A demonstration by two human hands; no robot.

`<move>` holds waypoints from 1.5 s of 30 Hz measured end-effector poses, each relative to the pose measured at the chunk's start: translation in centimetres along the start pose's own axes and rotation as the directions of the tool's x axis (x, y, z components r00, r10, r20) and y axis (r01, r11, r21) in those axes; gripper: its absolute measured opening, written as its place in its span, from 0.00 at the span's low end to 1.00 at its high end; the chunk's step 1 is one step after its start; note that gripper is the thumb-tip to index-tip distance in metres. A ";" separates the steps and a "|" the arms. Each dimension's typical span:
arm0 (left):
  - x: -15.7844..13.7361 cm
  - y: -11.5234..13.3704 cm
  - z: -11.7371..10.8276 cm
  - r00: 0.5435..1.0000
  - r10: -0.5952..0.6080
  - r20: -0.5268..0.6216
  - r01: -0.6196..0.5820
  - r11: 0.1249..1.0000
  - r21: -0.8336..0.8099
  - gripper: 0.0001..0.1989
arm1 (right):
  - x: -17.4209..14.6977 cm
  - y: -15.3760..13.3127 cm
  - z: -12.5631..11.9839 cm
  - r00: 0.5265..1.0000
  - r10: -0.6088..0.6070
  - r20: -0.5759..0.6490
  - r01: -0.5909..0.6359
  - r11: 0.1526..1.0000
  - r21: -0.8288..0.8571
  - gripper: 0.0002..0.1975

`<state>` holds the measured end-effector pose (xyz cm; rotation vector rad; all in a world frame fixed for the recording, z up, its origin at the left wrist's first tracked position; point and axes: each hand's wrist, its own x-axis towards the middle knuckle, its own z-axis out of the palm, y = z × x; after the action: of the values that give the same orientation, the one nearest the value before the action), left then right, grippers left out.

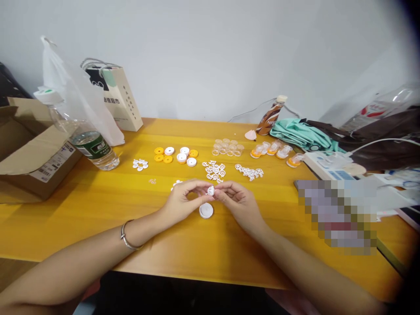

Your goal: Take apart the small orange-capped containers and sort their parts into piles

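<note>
Between the fingertips of my left hand [185, 195] and my right hand [236, 199] is a small white plastic part [211, 190], pinched from both sides just above the table. Directly below it a round white cap [206, 211] lies flat on the wood. Beyond my hands lie white spoked plastic pieces [215, 169] in a loose cluster, with more white openwork pieces [249, 171] to their right. A few small white parts [177, 183] are partly hidden behind my left hand.
Orange and white discs [176, 155], white buttons [140, 164], clear rings [227, 147] and assembled orange-based pieces [277, 150] stand in groups farther back. A water bottle [93, 151] and cardboard box [39, 166] are at left. At right are a power strip [323, 164] and a blurred flat object [334, 216].
</note>
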<state>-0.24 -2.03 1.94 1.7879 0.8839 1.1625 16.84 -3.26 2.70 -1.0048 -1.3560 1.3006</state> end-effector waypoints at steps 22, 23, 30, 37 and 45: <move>-0.4 -0.3 -1.1 0.852 0.477 0.216 -0.509 0.658 0.555 0.12 | 0.2 -0.1 0.2 0.999 -0.025 0.031 0.029 0.989 -0.146 0.09; -0.3 -0.1 -1.1 0.857 0.466 0.218 -0.502 0.664 0.554 0.12 | 0.3 -0.4 0.2 0.999 -0.032 0.037 0.037 0.986 -0.163 0.09; 0.1 1.5 -1.5 0.823 0.546 0.158 -0.532 0.643 0.551 0.13 | 0.8 -2.2 0.8 0.995 -0.083 0.056 0.094 0.967 -0.238 0.07; 2.1 3.9 -2.5 0.838 0.545 -0.001 -0.481 0.741 0.468 0.12 | 2.2 -5.6 1.1 0.984 -0.170 0.045 0.176 0.968 -0.177 0.06; 1.4 1.5 -1.3 0.982 0.068 -0.178 -0.087 0.991 -0.099 0.10 | 1.8 -2.3 1.1 0.985 -0.164 0.059 0.163 0.986 0.029 0.07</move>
<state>-0.85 -1.09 4.13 1.6663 0.8414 1.4072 15.51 -1.91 5.17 -0.8251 -1.4348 1.2292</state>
